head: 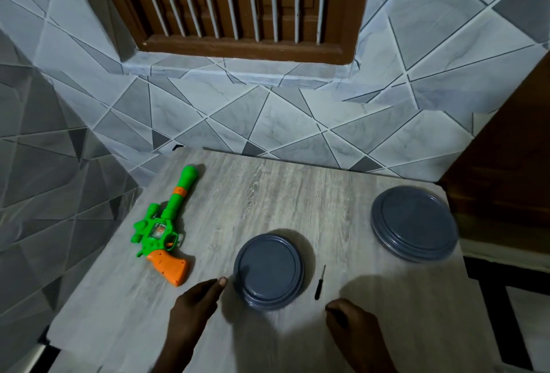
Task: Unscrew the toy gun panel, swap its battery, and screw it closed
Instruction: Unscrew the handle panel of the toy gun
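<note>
A: Where's the gun [162, 228]?
B: Flat on the worktop [297, 194], far left. Screwdriver [320, 282] lies between the lids, just beyond the right hand [354, 325].
A: Hands?
B: Both empty; left hand [196, 304] loosely open, right curled.
A: Risks?
B: I'd guess tiny screws rolling off the edge. No readable writing.
</note>
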Tool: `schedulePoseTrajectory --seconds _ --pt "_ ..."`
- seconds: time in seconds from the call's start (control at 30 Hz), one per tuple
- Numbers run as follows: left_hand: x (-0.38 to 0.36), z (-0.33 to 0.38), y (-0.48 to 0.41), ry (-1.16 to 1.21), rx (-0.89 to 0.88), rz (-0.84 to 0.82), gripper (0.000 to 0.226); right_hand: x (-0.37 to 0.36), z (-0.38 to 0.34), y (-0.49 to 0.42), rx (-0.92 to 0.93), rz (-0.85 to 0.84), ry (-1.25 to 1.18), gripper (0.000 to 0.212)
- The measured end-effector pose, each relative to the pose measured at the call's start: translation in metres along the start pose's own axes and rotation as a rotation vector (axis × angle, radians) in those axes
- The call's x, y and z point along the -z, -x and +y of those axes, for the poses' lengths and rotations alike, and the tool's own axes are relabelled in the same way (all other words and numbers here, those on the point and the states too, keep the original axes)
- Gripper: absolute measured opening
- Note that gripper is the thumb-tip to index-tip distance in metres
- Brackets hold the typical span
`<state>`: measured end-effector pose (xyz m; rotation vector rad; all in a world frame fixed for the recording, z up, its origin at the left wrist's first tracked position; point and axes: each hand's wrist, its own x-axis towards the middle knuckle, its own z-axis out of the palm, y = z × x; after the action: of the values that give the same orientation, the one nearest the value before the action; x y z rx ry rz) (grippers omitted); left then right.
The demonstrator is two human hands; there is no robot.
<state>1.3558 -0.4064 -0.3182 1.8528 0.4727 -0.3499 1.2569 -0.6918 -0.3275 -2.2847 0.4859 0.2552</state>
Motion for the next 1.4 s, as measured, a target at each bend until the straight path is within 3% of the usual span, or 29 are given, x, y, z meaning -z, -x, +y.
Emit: schedulePoseTrajectory --seconds 0.13,0.27,0.47,0.67,0.97,1.4 --pt "0.007 0.002 -0.007 -0.036 -0.008 -0.047 0.025 -0.012 -0.022 -0.001 0.015 -0.003 -0.001 0.008" --pt "0.021 0.001 -0.017 -0.084 -0.019 -0.106 0.018 -0.036 -0.042 -0.001 -0.013 0.104 -0.083 0.035" --pt "0.049 0.001 -0.047 -0.154 -0.111 -0.214 0.014 -0.065 -0.087 -0.009 -0.081 0.386 -0.237 0.02" --pt "0.051 0.008 -0.066 -0.083 -0.189 -0.288 0.014 -0.095 -0.119 -0.016 -0.089 0.511 -0.252 0.006" --pt "0.039 0.017 -0.074 0.112 -0.216 -0.335 0.018 -0.111 -0.135 -0.028 -0.03 0.565 -0.327 0.009" --pt "0.014 0.002 -0.076 0.189 -0.251 -0.359 0.023 -0.13 -0.122 -0.038 0.012 0.67 -0.456 0.012"
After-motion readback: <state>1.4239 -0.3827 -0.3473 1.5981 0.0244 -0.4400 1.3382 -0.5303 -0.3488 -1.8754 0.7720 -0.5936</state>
